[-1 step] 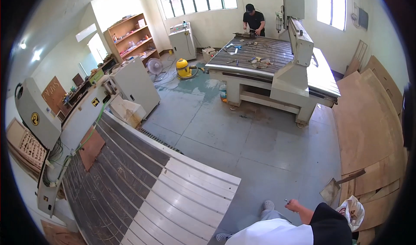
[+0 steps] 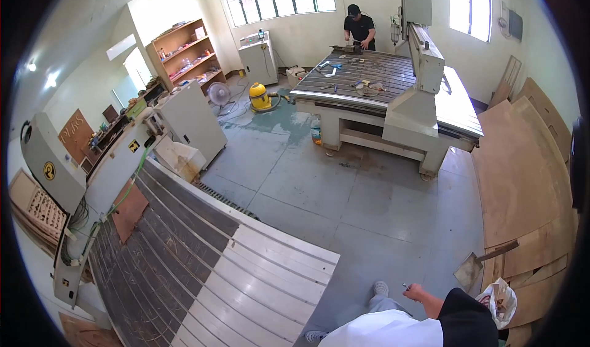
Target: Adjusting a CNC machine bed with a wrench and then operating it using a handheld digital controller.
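right hand low near the bottom edge, just past the slatted bench, fingers curled together around a small thin object whose kind cannot be told at this size; looks pinched rather than clamped hard. left hand out of view, so nothing to say of its state. standing on the grey concrete floor, one shoe showing just beside the hand.

relative to the slatted bench: a cable trailing along its far left edge, a white control cabinet beyond its far corner, a yellow vacuum further off past that. a second big router bench well apart across the floor, tools scattered on it, another person working at its far end. plywood sheets leaning well to the right of the slatted bench, a dustpan and a crumpled bag lying near them.

risks, as a judgement: small object held only by fingertips, so could slip and vanish into the slots of the slatted bench or roll across the floor. dustpan and bag close to the feet, a likely trip on a step to the right. loose cable along the bench edge could snag a sleeve.
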`<state>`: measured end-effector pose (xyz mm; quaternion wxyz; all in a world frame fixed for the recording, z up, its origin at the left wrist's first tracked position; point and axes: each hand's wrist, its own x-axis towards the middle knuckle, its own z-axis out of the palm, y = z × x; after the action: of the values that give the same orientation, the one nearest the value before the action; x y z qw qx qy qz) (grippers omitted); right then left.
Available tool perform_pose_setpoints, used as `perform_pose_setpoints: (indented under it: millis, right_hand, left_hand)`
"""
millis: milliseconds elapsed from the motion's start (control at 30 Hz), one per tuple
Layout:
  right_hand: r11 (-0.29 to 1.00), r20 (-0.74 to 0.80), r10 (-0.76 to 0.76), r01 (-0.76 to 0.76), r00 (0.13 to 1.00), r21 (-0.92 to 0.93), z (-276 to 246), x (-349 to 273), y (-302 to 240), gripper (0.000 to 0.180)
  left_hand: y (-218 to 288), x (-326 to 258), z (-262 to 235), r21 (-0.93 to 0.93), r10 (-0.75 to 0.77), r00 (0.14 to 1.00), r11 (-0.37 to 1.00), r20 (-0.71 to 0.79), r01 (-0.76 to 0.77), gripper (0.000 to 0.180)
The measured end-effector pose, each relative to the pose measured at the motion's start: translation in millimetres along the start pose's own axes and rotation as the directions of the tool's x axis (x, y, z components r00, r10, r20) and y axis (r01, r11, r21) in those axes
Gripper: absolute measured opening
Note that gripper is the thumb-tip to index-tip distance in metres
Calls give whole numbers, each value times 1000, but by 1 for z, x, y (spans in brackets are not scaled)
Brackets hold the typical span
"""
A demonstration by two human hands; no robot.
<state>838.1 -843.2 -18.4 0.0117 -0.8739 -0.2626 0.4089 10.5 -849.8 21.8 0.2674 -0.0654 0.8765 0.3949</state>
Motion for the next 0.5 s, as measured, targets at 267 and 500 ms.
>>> perform_pose_setpoints:
  millis: [267,500]
  right_hand:
    - [995,31,-48,50,998,-84,-66,117,16,35]
    - [991,-35,-133,132,990,-37,-177,187,-53,36]
  left_hand:
    - [-12,-167,135,49,203,927,972,316,-229,32]
    - [-6,-283,247,36,334,716,894,613,-448,26]
